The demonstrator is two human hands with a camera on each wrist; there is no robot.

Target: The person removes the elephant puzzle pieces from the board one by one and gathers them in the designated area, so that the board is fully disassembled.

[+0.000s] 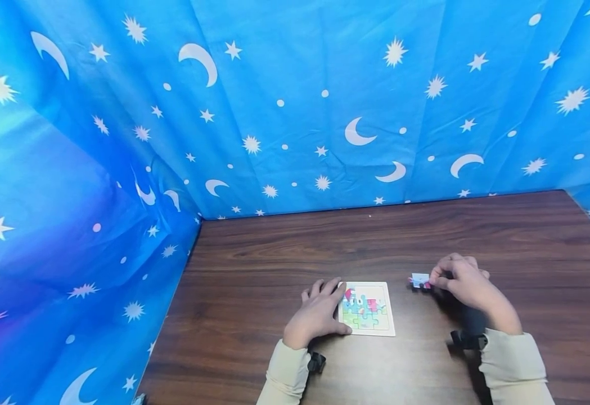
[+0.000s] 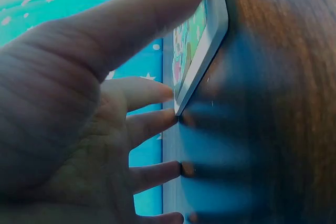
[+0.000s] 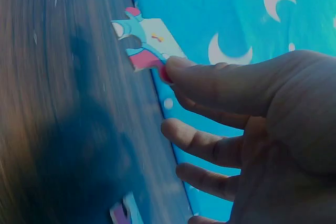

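A small jigsaw puzzle in a square white-edged tray (image 1: 384, 333) lies on the table, partly filled with joined colourful pieces (image 1: 365, 315). My left hand (image 1: 317, 315) rests at the tray's left side. Its thumb touches the near edge and its spread fingers reach the far left corner; the left wrist view shows the thumb (image 2: 157, 6) lying over the tray's rim. To the right of the tray, my right hand (image 1: 469, 284) pinches a puzzle piece (image 3: 152, 38) by one edge between thumb and fingertips, held above the table. That piece is light blue with pink parts.
Another puzzle piece (image 3: 126, 211) shows at the bottom of the right wrist view, partly cut off. The dark wooden table (image 1: 254, 253) meets a blue curtain (image 1: 295, 135) with moons and stars behind and at the left.
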